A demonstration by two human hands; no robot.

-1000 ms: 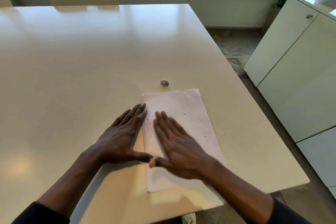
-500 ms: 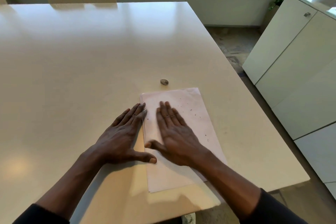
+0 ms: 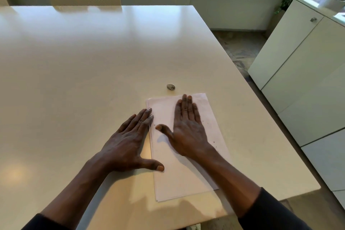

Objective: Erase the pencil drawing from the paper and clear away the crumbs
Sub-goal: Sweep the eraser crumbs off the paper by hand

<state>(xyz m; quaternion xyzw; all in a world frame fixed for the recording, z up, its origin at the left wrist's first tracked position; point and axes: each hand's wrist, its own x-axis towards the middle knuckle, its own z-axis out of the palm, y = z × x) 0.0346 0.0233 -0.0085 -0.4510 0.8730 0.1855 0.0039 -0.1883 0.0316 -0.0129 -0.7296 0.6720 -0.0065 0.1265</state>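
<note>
- Two hands lie flat and hold nothing. The left hand [image 3: 128, 144] rests on the desk [image 3: 84, 65], its fingertips and thumb tip on the left edge of the paper [image 3: 179, 179]. The right hand [image 3: 188, 129] is spread on the sheet's upper half, fingers straight and close together, thumb out to the left.
- The paper lies at the lower centre of the frame, its near end close to the desk's near edge. No clear pencil line shows on it, so brushing off is probably the step in hand.
- Dark crumbs [image 3: 214, 142] dot the sheet's right side, just right of the right hand and wrist.
- Pin the sheet with the left hand. Sweep the right hand's little-finger side lightly, in one direction, toward the right edge, so the specks roll rather than smear.
- A second edge shows under the near right corner, so the sheet may slide on what lies beneath.
- The eraser [image 3: 170, 86] sits on the desk just beyond the paper's far edge, clear of a rightward sweep.
</note>
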